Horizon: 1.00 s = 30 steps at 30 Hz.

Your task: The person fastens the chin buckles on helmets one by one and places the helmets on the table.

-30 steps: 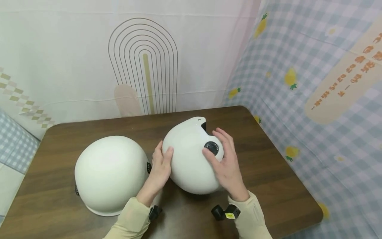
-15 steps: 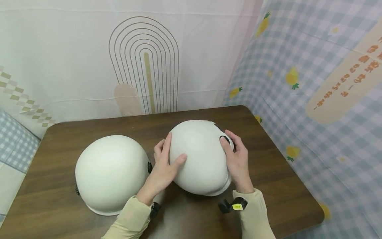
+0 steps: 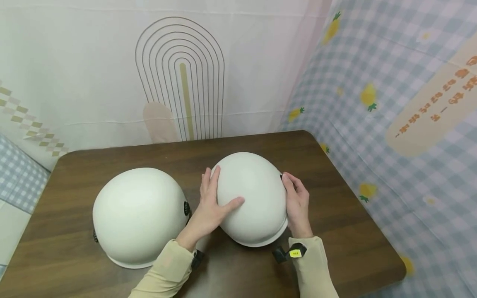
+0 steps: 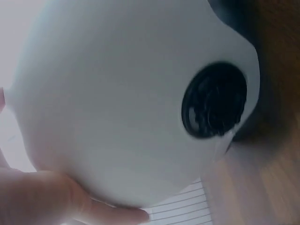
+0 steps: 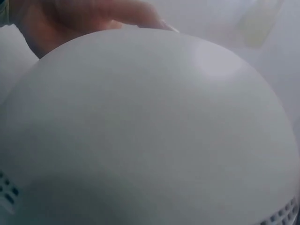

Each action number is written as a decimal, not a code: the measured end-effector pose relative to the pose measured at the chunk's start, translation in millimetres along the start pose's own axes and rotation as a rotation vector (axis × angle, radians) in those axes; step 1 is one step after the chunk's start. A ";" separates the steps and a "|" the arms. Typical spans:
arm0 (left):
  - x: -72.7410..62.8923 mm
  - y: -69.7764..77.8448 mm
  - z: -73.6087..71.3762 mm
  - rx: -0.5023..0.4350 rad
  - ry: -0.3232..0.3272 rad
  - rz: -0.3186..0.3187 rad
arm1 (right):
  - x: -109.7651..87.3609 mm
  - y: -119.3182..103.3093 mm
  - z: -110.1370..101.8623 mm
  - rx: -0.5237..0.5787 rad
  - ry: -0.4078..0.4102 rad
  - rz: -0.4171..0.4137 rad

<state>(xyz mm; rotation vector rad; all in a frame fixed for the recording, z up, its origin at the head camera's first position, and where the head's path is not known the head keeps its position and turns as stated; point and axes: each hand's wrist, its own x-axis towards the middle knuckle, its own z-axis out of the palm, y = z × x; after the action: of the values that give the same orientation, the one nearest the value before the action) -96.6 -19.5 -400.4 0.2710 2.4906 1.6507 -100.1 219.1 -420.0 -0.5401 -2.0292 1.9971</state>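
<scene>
Two white round helmets stand on the brown table. My left hand (image 3: 213,209) grips the right-hand helmet (image 3: 255,200) along its left side, thumb across the front of the shell and the other fingers up its far side. At its right edge my right hand (image 3: 299,205) holds it, thumb and fingertips by a dark fitting mostly covered by them. The left wrist view shows this helmet's black round disc (image 4: 215,99) low on the shell, beside my fingers (image 4: 110,212). White shell fills most of the right wrist view, with my fingers (image 5: 131,13) along its top edge.
The other helmet (image 3: 138,213) sits close to my left forearm, a black disc (image 3: 186,208) on its side. The wooden table (image 3: 350,252) has rounded corners. A white cloth (image 3: 257,74) hangs behind it and a blue checked cloth (image 3: 350,153) hangs on the right.
The held helmet has turned from its side to dome up, its front notch and large disc going out of sight at the right. Both hands have shifted with it; the other helmet stays put.
</scene>
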 end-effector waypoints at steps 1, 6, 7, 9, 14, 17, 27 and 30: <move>0.4 -0.3 0.8 -0.011 0.003 -0.020 | 0.8 2.1 -0.4 0.001 0.000 0.003; 8.6 -1.0 5.9 -0.041 0.018 -0.087 | 4.5 11.8 -2.2 -0.080 -0.024 0.050; 11.0 -0.8 7.1 -0.036 0.019 -0.086 | 4.9 13.3 -2.5 -0.104 -0.039 0.064; 16.0 0.1 10.1 -0.018 0.024 -0.080 | 5.6 15.4 -2.7 -0.148 -0.078 0.097; 25.0 -0.4 17.9 0.055 0.038 -0.046 | 6.4 22.4 -2.0 -0.224 -0.169 0.151; 27.7 -3.0 22.5 0.103 0.050 -0.029 | 6.5 30.8 0.5 -0.234 -0.231 0.182; 35.1 -4.5 33.0 0.166 0.079 0.027 | 7.6 42.6 2.2 -0.196 -0.309 0.210; 37.1 -3.9 34.3 0.160 0.083 0.037 | 9.6 44.0 2.6 -0.198 -0.285 0.191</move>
<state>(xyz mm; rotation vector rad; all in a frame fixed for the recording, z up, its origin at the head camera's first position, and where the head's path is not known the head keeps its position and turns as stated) -125.6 18.2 -418.0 0.2727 2.6997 1.5065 -105.8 220.6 -464.7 -0.5323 -2.4487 2.0951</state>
